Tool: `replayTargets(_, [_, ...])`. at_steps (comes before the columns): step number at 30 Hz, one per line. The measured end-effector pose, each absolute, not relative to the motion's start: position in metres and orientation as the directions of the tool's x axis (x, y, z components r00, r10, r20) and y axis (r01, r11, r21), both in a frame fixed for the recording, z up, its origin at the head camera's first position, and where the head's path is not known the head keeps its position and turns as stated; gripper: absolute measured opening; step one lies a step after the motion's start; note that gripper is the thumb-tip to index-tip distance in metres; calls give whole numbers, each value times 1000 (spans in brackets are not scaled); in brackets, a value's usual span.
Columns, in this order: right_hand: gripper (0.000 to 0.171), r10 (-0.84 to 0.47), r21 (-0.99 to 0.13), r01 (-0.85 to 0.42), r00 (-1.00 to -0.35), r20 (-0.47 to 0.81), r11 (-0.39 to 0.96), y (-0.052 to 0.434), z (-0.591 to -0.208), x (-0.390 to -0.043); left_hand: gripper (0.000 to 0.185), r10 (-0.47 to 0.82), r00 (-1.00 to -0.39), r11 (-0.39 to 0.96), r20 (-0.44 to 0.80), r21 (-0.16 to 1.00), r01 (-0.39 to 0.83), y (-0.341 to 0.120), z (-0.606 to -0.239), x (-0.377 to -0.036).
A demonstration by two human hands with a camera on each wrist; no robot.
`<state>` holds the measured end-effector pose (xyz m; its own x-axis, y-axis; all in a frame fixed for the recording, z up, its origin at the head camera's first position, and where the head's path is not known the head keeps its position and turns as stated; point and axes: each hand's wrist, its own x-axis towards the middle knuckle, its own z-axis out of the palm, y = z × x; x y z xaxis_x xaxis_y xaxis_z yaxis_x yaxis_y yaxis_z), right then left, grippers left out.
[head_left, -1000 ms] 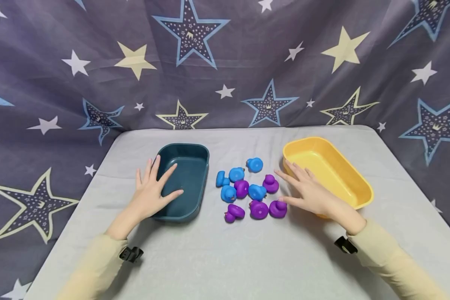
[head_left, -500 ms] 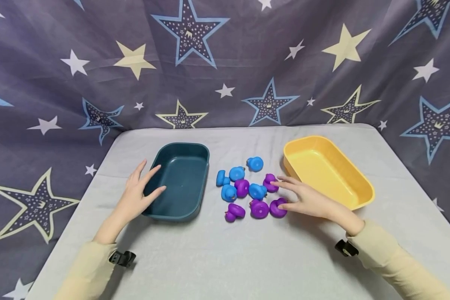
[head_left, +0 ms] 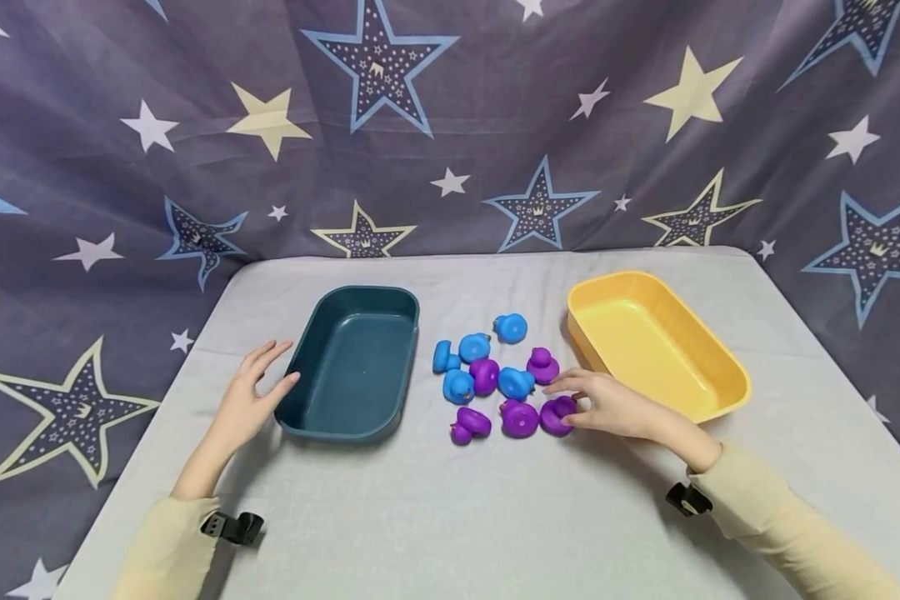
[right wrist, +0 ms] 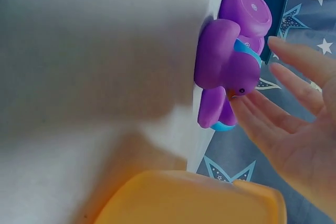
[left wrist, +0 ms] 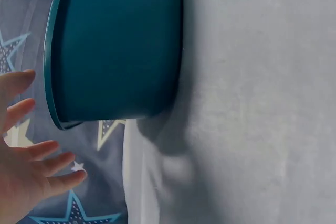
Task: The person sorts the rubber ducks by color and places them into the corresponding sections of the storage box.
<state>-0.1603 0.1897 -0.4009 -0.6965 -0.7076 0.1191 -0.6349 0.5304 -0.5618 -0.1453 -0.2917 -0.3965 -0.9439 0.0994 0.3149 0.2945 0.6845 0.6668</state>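
Observation:
My right hand [head_left: 617,407] reaches over a purple rubber duck [head_left: 551,418] at the near right of the duck group. In the right wrist view, the thumb and fingers are spread and slightly bent beside this purple duck [right wrist: 216,56], with fingertips close to its head. My left hand [head_left: 242,410] is to the left of the dark teal bin [head_left: 403,392], fingers extended and holding nothing. From the left wrist, its fingers appear spread apart near the bin's rim [left wrist: 48,66]. Several other purple ducks [head_left: 520,419] and blue ducks [head_left: 510,328] lie loosely together, some tipped over.
On the right a yellow bin [head_left: 663,350] stands at an angle, with nothing in it. A light cloth covers the table [head_left: 420,517]. Behind it hangs a grey curtain [head_left: 450,83] printed with stars.
My left hand has drawn back leftward from over the teal bin to beside it. My right hand has come down from near the yellow bin to the purple duck, its fingers bending more.

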Motion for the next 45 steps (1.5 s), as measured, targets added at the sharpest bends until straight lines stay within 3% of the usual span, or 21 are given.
replayTargets(13, [28,-700,-571,-609,-709,81,551,190,-404,-161,43,98,-972,606,212,762,227,-300,-407,-142])
replayTargets(28, [22,-720,-565,-636,-686,101,526,192,-408,-163,37,108,-972,581,210,780,233,-301,-412,-142])
replayTargets(45, [23,-694,-562,-607,-715,78,562,191,-391,-163,39,92,-987,592,131,790,160,-302,-412,-143])
